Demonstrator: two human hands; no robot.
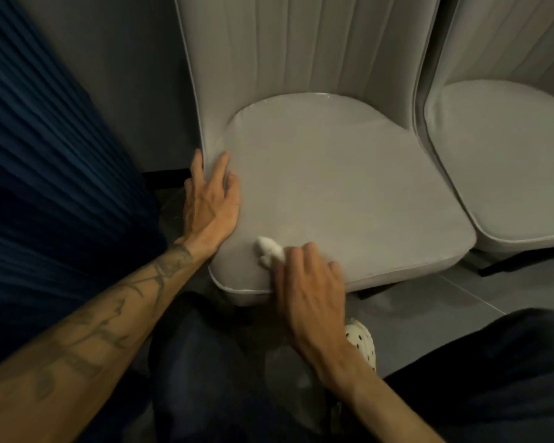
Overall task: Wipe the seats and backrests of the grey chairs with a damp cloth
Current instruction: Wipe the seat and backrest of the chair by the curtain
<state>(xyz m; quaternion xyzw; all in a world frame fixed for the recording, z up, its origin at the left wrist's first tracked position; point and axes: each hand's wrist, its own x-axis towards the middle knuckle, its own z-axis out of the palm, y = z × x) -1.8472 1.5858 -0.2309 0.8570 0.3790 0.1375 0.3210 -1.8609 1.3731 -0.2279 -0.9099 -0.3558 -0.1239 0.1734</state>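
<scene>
A grey padded chair fills the middle of the view; its seat (343, 193) faces me and its ribbed backrest (295, 49) rises behind. My left hand (210, 203) rests flat on the seat's left edge, with straight fingers touching the side of the backrest. My right hand (307, 286) presses a small white cloth (269, 249) onto the front left part of the seat, near the front edge. Most of the cloth is hidden under my fingers. A second grey chair (506, 161) stands close on the right.
A dark blue pleated curtain (45, 174) hangs on the left. A grey wall (135, 78) stands behind the chairs. The floor is grey tile (435, 305). My dark trouser legs and a white spotted shoe (362, 343) are below the seat's front edge.
</scene>
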